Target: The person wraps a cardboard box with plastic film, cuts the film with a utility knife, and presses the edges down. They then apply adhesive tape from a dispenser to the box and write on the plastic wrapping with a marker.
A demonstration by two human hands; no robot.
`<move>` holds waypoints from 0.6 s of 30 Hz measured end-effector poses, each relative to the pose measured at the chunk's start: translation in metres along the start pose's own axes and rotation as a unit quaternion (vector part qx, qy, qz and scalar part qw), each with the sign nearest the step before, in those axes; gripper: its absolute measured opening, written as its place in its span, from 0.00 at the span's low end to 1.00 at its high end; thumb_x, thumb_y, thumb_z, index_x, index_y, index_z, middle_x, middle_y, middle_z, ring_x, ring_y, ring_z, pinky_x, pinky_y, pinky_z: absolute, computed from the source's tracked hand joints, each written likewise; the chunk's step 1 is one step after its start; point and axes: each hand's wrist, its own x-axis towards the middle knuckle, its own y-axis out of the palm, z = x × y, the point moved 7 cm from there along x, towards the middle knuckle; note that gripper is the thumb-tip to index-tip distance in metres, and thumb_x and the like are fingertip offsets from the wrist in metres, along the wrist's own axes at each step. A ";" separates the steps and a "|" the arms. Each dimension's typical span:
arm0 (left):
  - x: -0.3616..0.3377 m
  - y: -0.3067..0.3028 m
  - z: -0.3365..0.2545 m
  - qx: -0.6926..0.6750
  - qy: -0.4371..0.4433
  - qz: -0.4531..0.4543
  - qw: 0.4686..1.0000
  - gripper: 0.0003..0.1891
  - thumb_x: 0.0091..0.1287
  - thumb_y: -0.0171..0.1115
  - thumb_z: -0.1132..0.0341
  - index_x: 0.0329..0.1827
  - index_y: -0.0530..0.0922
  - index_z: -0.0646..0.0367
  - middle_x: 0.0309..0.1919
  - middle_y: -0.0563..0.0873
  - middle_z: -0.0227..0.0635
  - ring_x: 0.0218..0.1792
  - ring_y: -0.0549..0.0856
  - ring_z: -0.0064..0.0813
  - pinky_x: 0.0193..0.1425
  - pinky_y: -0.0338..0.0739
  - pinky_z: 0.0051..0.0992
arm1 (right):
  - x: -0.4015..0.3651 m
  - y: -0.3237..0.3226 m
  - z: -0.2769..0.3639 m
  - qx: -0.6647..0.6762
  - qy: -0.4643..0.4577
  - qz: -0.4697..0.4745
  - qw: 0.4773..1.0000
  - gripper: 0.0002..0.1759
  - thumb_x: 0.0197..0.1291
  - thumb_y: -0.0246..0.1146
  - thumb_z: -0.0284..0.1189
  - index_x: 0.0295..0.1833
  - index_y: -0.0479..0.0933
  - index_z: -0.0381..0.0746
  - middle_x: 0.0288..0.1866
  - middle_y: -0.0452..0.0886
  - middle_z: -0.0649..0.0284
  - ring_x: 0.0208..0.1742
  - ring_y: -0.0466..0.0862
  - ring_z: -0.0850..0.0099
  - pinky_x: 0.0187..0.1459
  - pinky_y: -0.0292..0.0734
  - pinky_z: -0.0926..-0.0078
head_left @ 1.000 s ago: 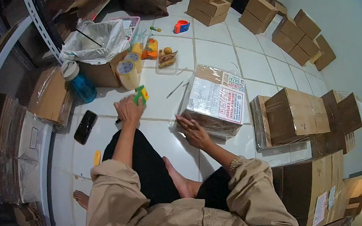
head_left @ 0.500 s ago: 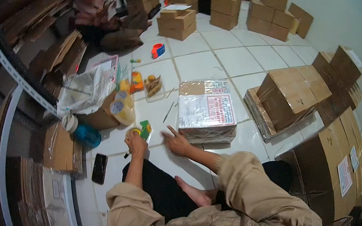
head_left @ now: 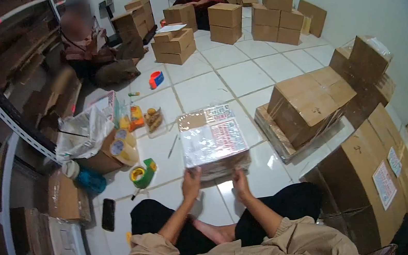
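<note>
A plastic-wrapped cardboard box (head_left: 210, 145) with white and red printed labels on top sits on the floor in front of me. At its near left corner my left hand (head_left: 191, 183) grips the edge, thumb on the near side. My right hand (head_left: 241, 180) is closed at the lower near right side of the same box, its fingertips partly hidden. Left of the box lies a green tape dispenser (head_left: 150, 170) with a yellow roll, apart from both hands. A thin pen-like stick (head_left: 172, 146) rests between them.
Tape rolls (head_left: 123, 148), a lined bin (head_left: 85, 136), a blue bottle (head_left: 90, 177) and a phone (head_left: 108, 215) are on the left. Large cartons (head_left: 360, 178) and a stacked box (head_left: 309, 99) stand right. Two people (head_left: 94, 49) sit farther back among more boxes.
My left hand has let go of the tape dispenser, which now lies on the floor. Both hands have moved to the box's near side. The view has tilted upward.
</note>
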 end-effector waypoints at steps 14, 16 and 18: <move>-0.147 0.126 -0.149 0.121 0.165 0.574 0.793 0.29 0.51 0.66 0.49 0.45 0.78 0.68 0.35 0.83 0.50 0.35 0.83 0.30 0.43 0.75 0.28 | -0.084 -0.064 0.198 0.078 -0.310 -0.245 0.915 0.11 0.59 0.49 0.33 0.38 0.70 0.37 0.26 0.68 0.70 0.27 0.66 0.78 0.33 0.60 0.84; -0.079 0.093 -0.186 0.263 0.146 0.425 0.854 0.20 0.51 0.66 0.52 0.29 0.80 0.65 0.25 0.83 0.42 0.28 0.83 0.30 0.35 0.75 0.29 | -0.097 -0.064 0.158 0.075 -0.264 -0.156 0.949 0.14 0.58 0.48 0.34 0.21 0.63 0.41 0.17 0.61 0.70 0.21 0.60 0.79 0.26 0.55 0.80; -0.006 0.070 -0.225 0.183 0.279 0.221 0.916 0.23 0.52 0.64 0.52 0.44 0.77 0.62 0.36 0.83 0.45 0.37 0.82 0.38 0.43 0.74 0.32 | -0.101 -0.016 0.110 0.195 -0.089 0.021 0.977 0.17 0.55 0.50 0.38 0.17 0.61 0.43 0.14 0.59 0.71 0.17 0.58 0.79 0.22 0.54 0.80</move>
